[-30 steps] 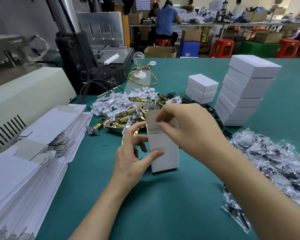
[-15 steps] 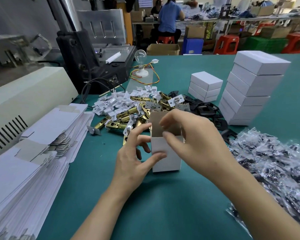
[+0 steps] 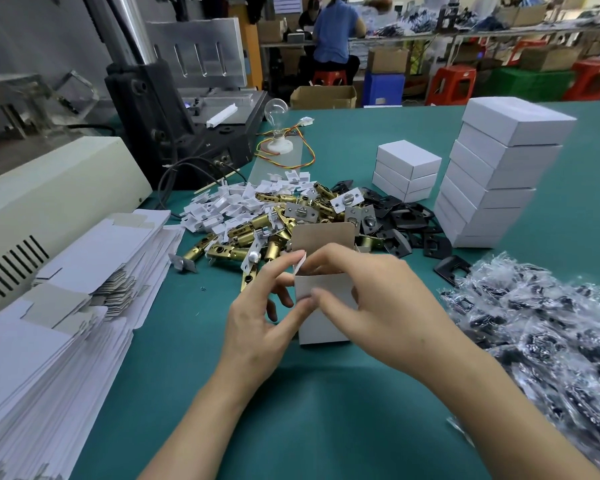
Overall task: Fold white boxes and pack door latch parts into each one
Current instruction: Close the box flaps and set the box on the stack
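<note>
While flat box blanks (image 3: 66, 306) lie stacked at the left of the green table (image 3: 319, 417), the left hand (image 3: 260, 323) pinches the upright white box (image 3: 321, 317) at near centre, forefinger on its small side flap and thumb on its near face. The right hand (image 3: 381, 306) grips the box with fingers curled over its open top, just in front of the brass latch bolts (image 3: 253, 237). Closed white boxes (image 3: 499, 174) stand stacked far right, with clear bags of black parts (image 3: 551, 334) near right.

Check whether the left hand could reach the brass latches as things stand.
Probably yes: the left hand lies close to the brass latches, nothing between them, though it now holds the white box.
</note>
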Motion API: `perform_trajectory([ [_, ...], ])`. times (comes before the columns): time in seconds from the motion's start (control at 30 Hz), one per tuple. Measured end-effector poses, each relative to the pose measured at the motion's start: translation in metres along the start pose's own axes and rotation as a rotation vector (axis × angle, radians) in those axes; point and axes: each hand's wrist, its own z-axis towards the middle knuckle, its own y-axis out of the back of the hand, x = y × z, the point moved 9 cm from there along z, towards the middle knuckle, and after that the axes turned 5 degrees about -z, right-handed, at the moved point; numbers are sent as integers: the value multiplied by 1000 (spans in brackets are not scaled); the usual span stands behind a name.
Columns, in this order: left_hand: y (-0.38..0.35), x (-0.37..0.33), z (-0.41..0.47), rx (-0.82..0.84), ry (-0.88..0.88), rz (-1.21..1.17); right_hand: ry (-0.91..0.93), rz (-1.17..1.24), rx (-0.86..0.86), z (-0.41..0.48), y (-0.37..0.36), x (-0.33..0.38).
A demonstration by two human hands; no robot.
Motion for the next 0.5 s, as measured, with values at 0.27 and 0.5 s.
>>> perform_trajectory([
  [0.27, 0, 1, 0, -8, 67, -34, -207, 267, -402, -26, 12, -53],
  [0.5, 2, -8, 2, -61, 50, 13, -199, 384, -350, -23, 1, -52],
])
